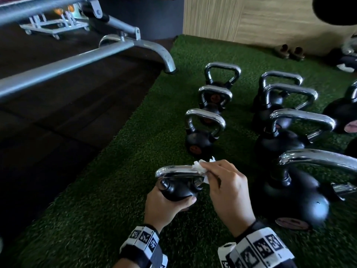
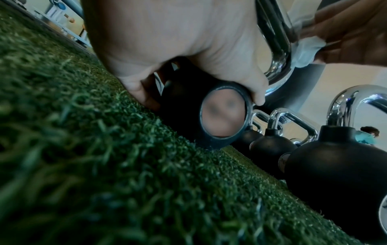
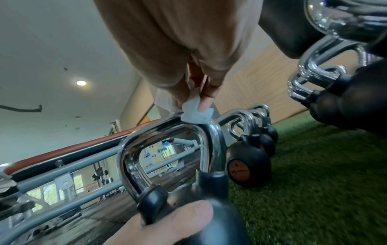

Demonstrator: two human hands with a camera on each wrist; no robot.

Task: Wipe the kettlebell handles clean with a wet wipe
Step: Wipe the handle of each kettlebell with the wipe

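A small black kettlebell (image 1: 178, 190) with a chrome handle (image 1: 174, 170) stands on the green turf at the near end of the left row. My left hand (image 1: 166, 206) grips its round body (image 2: 188, 106) from below, thumb across the front (image 3: 173, 220). My right hand (image 1: 226, 188) pinches a crumpled white wet wipe (image 1: 199, 167) and presses it on the handle's top right corner (image 3: 196, 114). In the left wrist view the wipe (image 2: 307, 51) sits against the chrome bar (image 2: 278, 49).
Three more small kettlebells (image 1: 202, 132) stand in a row beyond it. Larger kettlebells (image 1: 293, 194) line up to the right on the turf (image 1: 116, 190). A grey bench frame (image 1: 77, 60) stands on the dark floor at left. A wood-panel wall (image 1: 251, 18) closes the back.
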